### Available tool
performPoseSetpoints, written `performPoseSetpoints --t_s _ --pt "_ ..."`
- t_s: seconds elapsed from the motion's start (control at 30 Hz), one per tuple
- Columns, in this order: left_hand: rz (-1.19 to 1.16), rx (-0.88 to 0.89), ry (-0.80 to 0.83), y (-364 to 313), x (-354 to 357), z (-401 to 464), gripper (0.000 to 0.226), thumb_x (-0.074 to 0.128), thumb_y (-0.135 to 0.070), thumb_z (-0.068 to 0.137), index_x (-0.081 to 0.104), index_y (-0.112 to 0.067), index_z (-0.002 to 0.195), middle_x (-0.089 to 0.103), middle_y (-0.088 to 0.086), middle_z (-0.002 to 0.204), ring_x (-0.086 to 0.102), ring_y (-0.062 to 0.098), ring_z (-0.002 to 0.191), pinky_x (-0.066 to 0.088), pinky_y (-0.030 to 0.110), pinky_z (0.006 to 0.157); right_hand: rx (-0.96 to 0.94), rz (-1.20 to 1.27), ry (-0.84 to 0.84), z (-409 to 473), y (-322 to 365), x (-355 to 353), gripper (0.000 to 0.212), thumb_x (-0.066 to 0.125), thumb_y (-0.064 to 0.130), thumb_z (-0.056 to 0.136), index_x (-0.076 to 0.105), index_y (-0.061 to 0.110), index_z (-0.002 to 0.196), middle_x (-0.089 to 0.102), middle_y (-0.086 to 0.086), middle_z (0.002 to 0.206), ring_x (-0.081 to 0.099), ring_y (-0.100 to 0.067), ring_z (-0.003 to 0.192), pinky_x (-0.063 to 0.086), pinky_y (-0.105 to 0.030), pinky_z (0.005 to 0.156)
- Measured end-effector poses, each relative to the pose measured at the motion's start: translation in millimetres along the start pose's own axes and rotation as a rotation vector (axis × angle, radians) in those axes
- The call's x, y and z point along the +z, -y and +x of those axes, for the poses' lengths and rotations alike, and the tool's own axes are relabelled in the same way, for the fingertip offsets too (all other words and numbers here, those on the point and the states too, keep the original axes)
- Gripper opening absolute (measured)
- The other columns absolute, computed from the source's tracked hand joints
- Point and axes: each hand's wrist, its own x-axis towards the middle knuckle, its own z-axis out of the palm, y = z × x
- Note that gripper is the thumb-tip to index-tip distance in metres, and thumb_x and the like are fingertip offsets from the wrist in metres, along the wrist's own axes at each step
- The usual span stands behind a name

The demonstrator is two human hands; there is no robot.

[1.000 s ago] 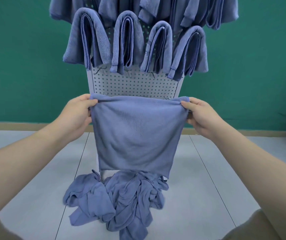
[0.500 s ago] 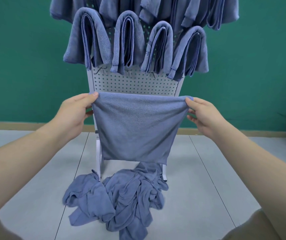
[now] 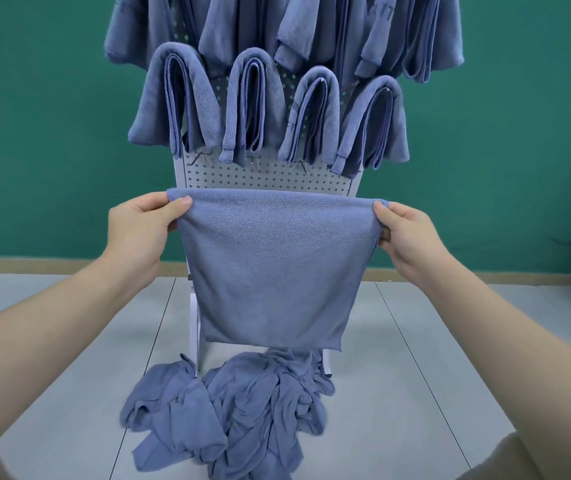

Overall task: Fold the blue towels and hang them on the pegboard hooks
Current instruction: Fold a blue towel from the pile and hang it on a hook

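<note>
Towel [image 3: 273,271] now hangs higher than a second ago, its hem clear of the floor heap [image 3: 228,414]. Left hand [image 3: 142,230] and right hand [image 3: 412,237] pinch its top corners before the pegboard [image 3: 266,174]; next fold pending.

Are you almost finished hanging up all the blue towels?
Partly. Done: folded towels already hang in rows on the pegboard. In hand: the left hand and right hand pinch the top corners of one towel, held up flat. Left: a crumpled pile on the floor.
</note>
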Motion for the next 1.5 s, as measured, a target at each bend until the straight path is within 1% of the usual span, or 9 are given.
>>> performPoseSetpoints --t_s 0.13,0.47,0.6,0.67,0.83,1.0,1.17,1.4,1.5 --pt "-0.084 -0.039 -0.04 -6.1 3.5 0.1 0.02 0.068 -0.025 0.101 0.077 -0.014 0.086 0.078 0.001 0.094 0.071 0.014 0.086 0.058 0.024 0.082 0.005 -0.002 0.039 -2.7 -0.9 -0.1 0.018 0.059 0.011 0.104 0.076 0.009 0.1 0.075 -0.01 0.104 0.066 -0.021 0.092 0.055 -0.029 0.083" --pt "0.16 0.134 -0.02 -4.7 -4.2 -0.3 0.016 0.078 -0.012 0.09 0.079 -0.024 0.078 0.076 -0.004 0.082 0.067 0.016 0.079 0.061 0.039 0.093 0.02 0.01 -0.055 -2.2 1.2 -2.9 0.006 0.07 0.007 0.096 0.066 0.01 0.092 0.064 -0.013 0.09 0.059 -0.018 0.072 0.051 -0.027 0.069" --pt "0.244 0.162 -0.04 -4.8 -10.5 1.7 0.017 0.081 -0.011 0.087 0.079 -0.024 0.077 0.077 -0.003 0.081 0.069 0.016 0.077 0.062 0.042 0.092 0.046 0.015 -0.048 3.4 -2.7 -8.7 0.029 0.075 0.009 0.093 0.059 0.013 0.117 0.069 0.001 0.072 0.059 -0.008 0.061 0.051 -0.026 0.072" --pt "0.273 0.151 -0.054 -3.4 -12.1 3.1 0.02 0.083 -0.011 0.084 0.078 -0.025 0.071 0.076 -0.005 0.076 0.07 0.018 0.076 0.062 0.043 0.091 0.061 -0.038 0.011 4.6 -6.3 -10.4 0.03 0.074 0.011 0.093 0.066 0.009 0.122 0.079 -0.007 0.09 0.067 -0.012 0.074 0.057 -0.025 0.078" --pt "0.32 0.074 -0.127 8.0 -13.3 7.6 0.037 0.086 -0.006 0.08 0.052 -0.016 0.072 0.071 0.015 0.083 0.072 0.029 0.074 0.063 0.047 0.085 0.104 -0.138 0.032 2.4 -20.1 -13.4 0.006 0.073 0.01 0.094 0.075 0.006 0.099 0.073 -0.009 0.091 0.065 -0.02 0.08 0.059 -0.028 0.081" --pt "0.328 -0.144 -0.053 27.2 -14.2 5.9 0.029 0.082 -0.001 0.084 0.067 -0.005 0.109 0.074 0.02 0.098 0.07 0.028 0.076 0.061 0.037 0.073 0.166 -0.258 0.009 -7.8 -36.4 1.0 0.016 0.07 0.012 0.097 0.068 0.008 0.082 0.065 -0.006 0.075 0.059 -0.018 0.066 0.061 -0.03 0.074" --pt "0.326 -0.228 -0.063 40.7 -1.5 -6.8 0.016 0.075 0.005 0.089 0.065 -0.006 0.081 0.068 0.014 0.085 0.066 0.027 0.07 0.061 0.027 0.054 0.202 -0.345 0.072 -17.6 -43.7 21.8 0.021 0.072 0.013 0.096 0.063 0.007 0.078 0.057 -0.005 0.067 0.054 -0.015 0.056 0.062 -0.037 0.078" --pt "0.326 -0.139 -0.018 33.2 28.2 -12.7 0.013 0.084 -0.003 0.079 0.074 -0.011 0.077 0.073 0.01 0.084 0.068 0.026 0.072 0.061 0.035 0.064 0.13 -0.245 -0.057 -26.9 -26.1 61.2 0.02 0.075 0.014 0.092 0.067 0.007 0.074 0.064 -0.006 0.069 0.059 -0.02 0.06 0.06 -0.033 0.058" --pt "0.298 -0.093 0.012 25.3 42.1 -22.6 0.013 0.084 -0.004 0.079 0.076 -0.014 0.074 0.074 0.007 0.077 0.069 0.024 0.071 0.058 0.03 0.059 0.071 -0.28 -0.084 -33.6 -25.3 80.0 0.026 0.077 0.018 0.088 0.069 0.01 0.065 0.066 -0.013 0.066 0.06 -0.023 0.061 0.064 -0.047 0.071"
